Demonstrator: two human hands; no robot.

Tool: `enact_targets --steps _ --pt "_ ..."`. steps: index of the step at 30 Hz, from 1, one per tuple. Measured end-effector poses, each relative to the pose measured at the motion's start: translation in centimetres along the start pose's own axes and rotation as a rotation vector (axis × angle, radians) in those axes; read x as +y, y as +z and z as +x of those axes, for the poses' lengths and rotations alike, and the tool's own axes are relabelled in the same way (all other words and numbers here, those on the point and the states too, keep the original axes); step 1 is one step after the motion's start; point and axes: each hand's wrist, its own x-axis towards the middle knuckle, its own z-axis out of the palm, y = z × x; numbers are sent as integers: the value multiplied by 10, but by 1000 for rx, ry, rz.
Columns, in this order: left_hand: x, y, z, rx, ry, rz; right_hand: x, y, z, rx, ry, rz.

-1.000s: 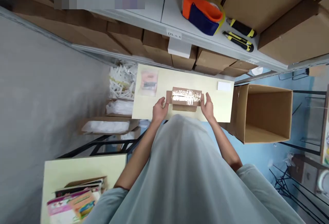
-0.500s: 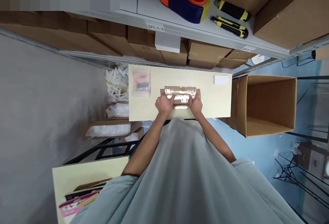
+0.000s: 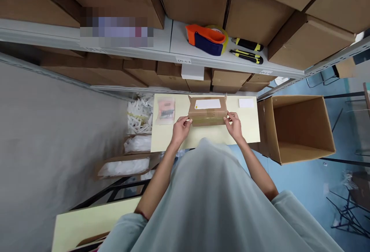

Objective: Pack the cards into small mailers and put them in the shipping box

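A small cardboard box lies on the pale yellow table in front of me. A white label with a small yellow mark is on its upper face, and shiny clear tape runs along the near side. Flaps stick up at both far corners. My left hand is closed at the left near corner, thumb and fingers pinched on the cardboard. At the opposite end, my right hand pinches the right edge in the same way.
A pink packet in clear plastic and a white card lie on the table. Beyond, a shelf holds an orange-and-blue tape dispenser, two utility knives and cardboard boxes. A large open carton stands on the right; bins of white packing material are left.
The box has been turned over, so the labelled face now shows instead of the taped one. Both hands have moved apart to its ends. My view has tilted up towards the shelf.
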Motion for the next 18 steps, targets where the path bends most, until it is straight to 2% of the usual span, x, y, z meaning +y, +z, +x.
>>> enact_targets --steps 3,5,8,11,14,18 --pt "-1 3 -12 21 44 -12 2 -2 -13 2 -1 35" --pt "-8 9 -19 4 17 -1 11 6 -22 -39 76 64" --pt "-26 22 -27 -68 -128 42 31 24 -34 -124 241 84" --pt "-44 31 -30 -119 -245 80 47 37 -37 -172 319 76" --pt "-54 31 -23 -81 -273 82 56 39 -28 -171 341 74" --pt "-55 26 1 6 -268 61 59 35 1 -125 362 65"
